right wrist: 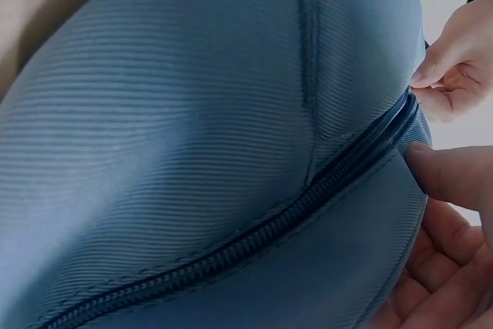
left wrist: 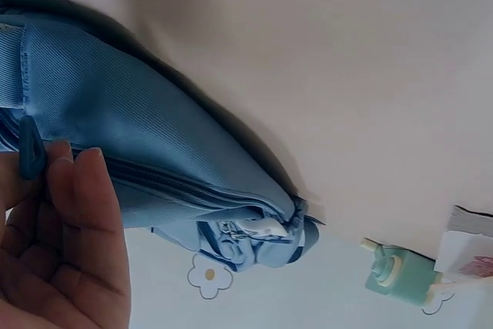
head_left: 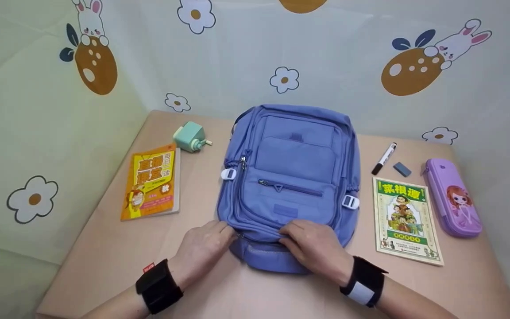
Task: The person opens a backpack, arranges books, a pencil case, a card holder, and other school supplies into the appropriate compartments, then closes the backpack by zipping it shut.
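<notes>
Pale tabletop (head_left: 255, 303), rabbit-and-flower print sheeting (head_left: 237, 57) behind it and on both sides. Left hand (head_left: 204, 250) pinches a dark zipper pull (left wrist: 31, 150) at the backpack's lower-left corner; right hand (head_left: 317, 248) grips fabric at the lower edge of its front, thumb beside the zipper (right wrist: 223, 256). Backpack (head_left: 299, 157) lies mid-frame, front up, just above the hands; long axis runs up the frame, bottom end toward the person. Key relation: zipper crosses that bottom end between the hands, left hand nearer, right on the pull. Outward: orange book (head_left: 151, 184) and green crank sharpener (head_left: 191, 135) left of the bag; marker (head_left: 384, 158), eraser (head_left: 401, 169), green-titled booklet (head_left: 407, 219), purple pencil case (head_left: 454, 197) to the right.
</notes>
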`<move>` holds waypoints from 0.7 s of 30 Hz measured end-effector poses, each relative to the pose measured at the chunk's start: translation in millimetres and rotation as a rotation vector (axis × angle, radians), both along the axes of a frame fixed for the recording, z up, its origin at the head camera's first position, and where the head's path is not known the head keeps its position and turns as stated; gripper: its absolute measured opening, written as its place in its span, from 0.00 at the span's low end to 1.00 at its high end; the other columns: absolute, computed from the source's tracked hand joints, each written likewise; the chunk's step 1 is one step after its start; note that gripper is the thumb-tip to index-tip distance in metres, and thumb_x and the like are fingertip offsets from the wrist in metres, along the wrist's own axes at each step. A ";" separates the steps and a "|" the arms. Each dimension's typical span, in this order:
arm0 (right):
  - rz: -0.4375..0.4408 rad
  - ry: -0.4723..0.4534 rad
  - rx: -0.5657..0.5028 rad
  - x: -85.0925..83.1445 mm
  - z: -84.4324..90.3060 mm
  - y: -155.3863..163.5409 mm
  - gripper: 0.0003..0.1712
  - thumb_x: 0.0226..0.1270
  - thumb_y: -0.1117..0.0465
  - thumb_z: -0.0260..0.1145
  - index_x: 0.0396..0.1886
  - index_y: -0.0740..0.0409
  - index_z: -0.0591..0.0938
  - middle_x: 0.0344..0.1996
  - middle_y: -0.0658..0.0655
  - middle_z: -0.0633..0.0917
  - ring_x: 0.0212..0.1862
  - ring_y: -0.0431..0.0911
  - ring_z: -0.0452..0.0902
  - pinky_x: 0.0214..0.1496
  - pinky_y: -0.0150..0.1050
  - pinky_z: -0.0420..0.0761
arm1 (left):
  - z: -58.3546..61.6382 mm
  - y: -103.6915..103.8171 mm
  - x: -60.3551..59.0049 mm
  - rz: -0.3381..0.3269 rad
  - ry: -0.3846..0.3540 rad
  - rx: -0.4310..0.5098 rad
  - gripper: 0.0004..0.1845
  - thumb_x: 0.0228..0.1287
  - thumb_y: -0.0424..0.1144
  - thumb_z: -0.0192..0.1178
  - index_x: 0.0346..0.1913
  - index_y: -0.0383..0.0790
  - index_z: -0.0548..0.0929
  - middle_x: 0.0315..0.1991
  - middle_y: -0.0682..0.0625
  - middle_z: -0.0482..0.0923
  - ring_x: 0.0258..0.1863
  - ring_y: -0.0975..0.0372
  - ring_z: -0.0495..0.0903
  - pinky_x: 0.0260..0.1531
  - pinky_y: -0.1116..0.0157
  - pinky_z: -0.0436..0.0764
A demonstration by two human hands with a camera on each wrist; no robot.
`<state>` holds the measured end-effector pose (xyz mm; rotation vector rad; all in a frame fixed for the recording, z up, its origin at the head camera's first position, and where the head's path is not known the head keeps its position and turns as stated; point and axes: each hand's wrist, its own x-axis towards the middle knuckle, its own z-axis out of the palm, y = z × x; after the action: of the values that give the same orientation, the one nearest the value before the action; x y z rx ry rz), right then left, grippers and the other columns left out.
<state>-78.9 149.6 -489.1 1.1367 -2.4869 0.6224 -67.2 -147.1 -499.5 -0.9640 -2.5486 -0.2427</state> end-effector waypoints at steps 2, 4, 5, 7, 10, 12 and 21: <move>-0.002 0.000 0.002 0.2 0.5 0.3 0.06 0.66 0.60 0.73 0.41 0.50 0.85 0.36 0.45 0.87 0.39 0.41 0.84 0.41 0.37 0.84 | -0.1 -4.1 -1.8 0.008 -0.027 0.006 0.07 0.67 0.40 0.68 0.41 0.44 0.81 0.31 0.54 0.79 0.29 0.61 0.78 0.18 0.63 0.78; -0.002 0.001 0.002 0.4 0.9 0.5 0.06 0.65 0.60 0.73 0.40 0.50 0.85 0.36 0.45 0.86 0.39 0.40 0.84 0.40 0.37 0.84 | -0.1 -9.0 -3.5 0.019 -0.049 0.013 0.07 0.68 0.39 0.68 0.43 0.44 0.81 0.33 0.54 0.80 0.30 0.60 0.79 0.19 0.63 0.78; -0.002 0.000 0.000 0.5 1.2 0.4 0.07 0.65 0.60 0.73 0.40 0.50 0.85 0.36 0.45 0.86 0.38 0.40 0.84 0.40 0.37 0.84 | -0.5 -11.6 -4.5 0.028 -0.060 0.015 0.06 0.68 0.39 0.67 0.43 0.44 0.81 0.33 0.54 0.81 0.30 0.60 0.80 0.20 0.63 0.78; 0.000 -0.005 0.000 0.7 1.5 0.4 0.07 0.64 0.60 0.74 0.40 0.50 0.85 0.36 0.45 0.86 0.38 0.40 0.84 0.39 0.37 0.84 | -1.2 -16.4 -6.5 0.046 -0.061 0.021 0.06 0.69 0.39 0.67 0.44 0.45 0.81 0.32 0.54 0.81 0.30 0.60 0.80 0.20 0.62 0.79; 0.007 -0.005 -0.001 0.9 1.8 -0.3 0.08 0.63 0.61 0.75 0.40 0.50 0.85 0.36 0.45 0.86 0.37 0.40 0.84 0.39 0.37 0.84 | -2.0 -22.4 -8.8 0.071 -0.052 0.023 0.06 0.68 0.39 0.68 0.42 0.45 0.81 0.30 0.54 0.79 0.29 0.60 0.79 0.20 0.62 0.79; 0.012 -0.010 0.003 0.9 1.8 -0.6 0.09 0.62 0.61 0.76 0.40 0.51 0.85 0.36 0.45 0.87 0.37 0.40 0.84 0.39 0.37 0.84 | -2.5 -25.3 -9.8 0.082 -0.046 0.018 0.06 0.67 0.39 0.69 0.40 0.45 0.81 0.28 0.54 0.77 0.28 0.60 0.78 0.20 0.63 0.78; 0.013 -0.036 0.045 2.1 5.6 -2.9 0.10 0.60 0.57 0.78 0.40 0.50 0.85 0.35 0.45 0.86 0.37 0.40 0.83 0.38 0.38 0.84 | -3.1 -28.2 -11.4 0.068 -0.008 0.034 0.07 0.65 0.39 0.71 0.37 0.45 0.81 0.26 0.54 0.79 0.26 0.60 0.78 0.19 0.64 0.76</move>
<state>-76.8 146.7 -483.5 1.1692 -2.5377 0.5990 -78.6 -175.4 -502.6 -0.8635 -2.5706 -0.2701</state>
